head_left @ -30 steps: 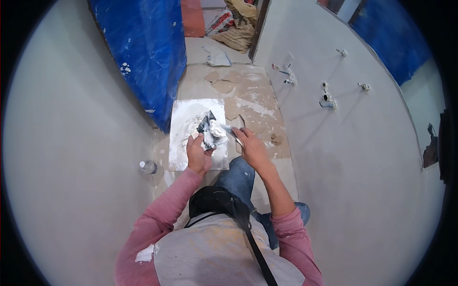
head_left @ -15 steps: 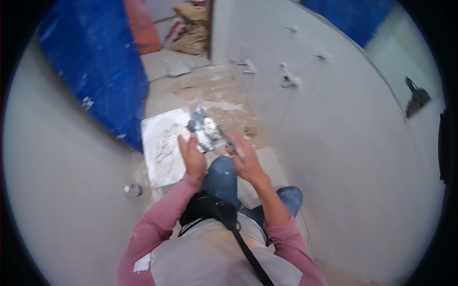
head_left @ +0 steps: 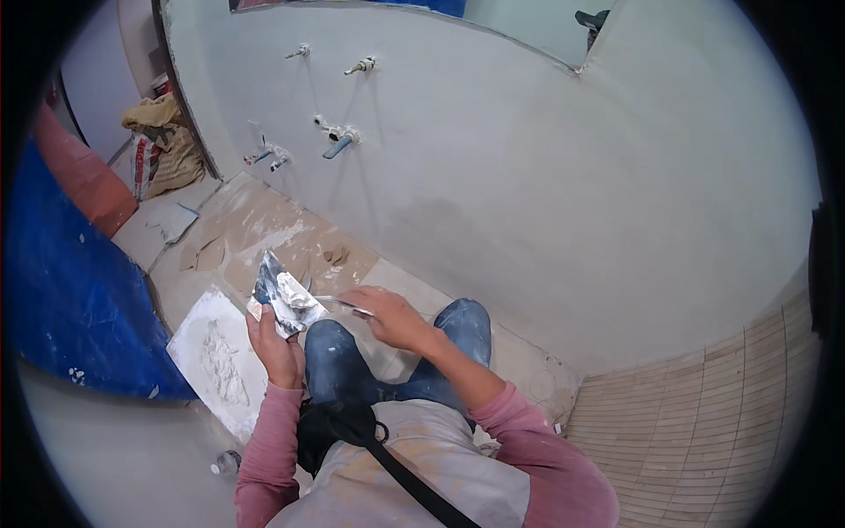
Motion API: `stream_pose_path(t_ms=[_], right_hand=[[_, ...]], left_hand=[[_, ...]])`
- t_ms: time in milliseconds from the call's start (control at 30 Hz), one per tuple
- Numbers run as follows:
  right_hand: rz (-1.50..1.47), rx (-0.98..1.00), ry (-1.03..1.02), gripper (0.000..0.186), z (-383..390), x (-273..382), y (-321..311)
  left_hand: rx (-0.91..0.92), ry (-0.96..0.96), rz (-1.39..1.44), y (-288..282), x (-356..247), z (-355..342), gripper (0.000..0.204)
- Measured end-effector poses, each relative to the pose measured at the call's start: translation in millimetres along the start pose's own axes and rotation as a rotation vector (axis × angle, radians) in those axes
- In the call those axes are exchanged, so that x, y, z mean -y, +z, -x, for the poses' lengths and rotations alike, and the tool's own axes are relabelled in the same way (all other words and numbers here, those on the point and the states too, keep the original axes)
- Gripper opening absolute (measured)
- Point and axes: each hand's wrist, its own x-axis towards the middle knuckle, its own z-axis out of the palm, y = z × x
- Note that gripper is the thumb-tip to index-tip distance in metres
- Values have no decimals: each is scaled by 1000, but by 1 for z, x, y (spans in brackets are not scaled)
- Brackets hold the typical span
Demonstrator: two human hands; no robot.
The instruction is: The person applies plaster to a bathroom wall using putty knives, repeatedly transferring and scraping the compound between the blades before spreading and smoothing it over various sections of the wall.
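My left hand (head_left: 279, 354) grips a flat metal plastering blade (head_left: 268, 289) by its near edge, thumb and fingers closed around it. White putty (head_left: 296, 294) sits in a lump on its face. From the right, my right hand (head_left: 396, 319) is closed on a narrow putty knife (head_left: 345, 305), whose tip meets the putty-covered side of the blade. Both hands are above my bent knees. Below my left hand lies a white board (head_left: 191, 341) with a patch of white putty (head_left: 224, 365) spread over it.
A grey plastered wall (head_left: 528, 176) with several pipe stubs (head_left: 339, 141) rises ahead and right. Blue sheeting (head_left: 79, 273) hangs at left, and sacks (head_left: 176, 158) stand in the far doorway. A clear plastic bottle (head_left: 226, 463) is near my left elbow. Tiles (head_left: 695, 431) cover the lower right.
The view has turned right, so the wall fills more of it and my hands appear farther left. Both hands still hold the blade and the putty knife.
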Motion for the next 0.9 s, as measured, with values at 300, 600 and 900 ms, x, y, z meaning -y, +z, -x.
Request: stream_pose_path(t_ms=[300, 600, 900], right_hand=[[193, -310, -118, 48, 43, 16, -79], [772, -105, -540, 43, 14, 84, -132], [740, 40, -495, 43, 18, 73, -124]], left_hand=[[248, -492, -24, 16, -20, -33, 33], [593, -613, -69, 50, -16, -31, 34], [655, -621, -65, 57, -13, -30, 30]])
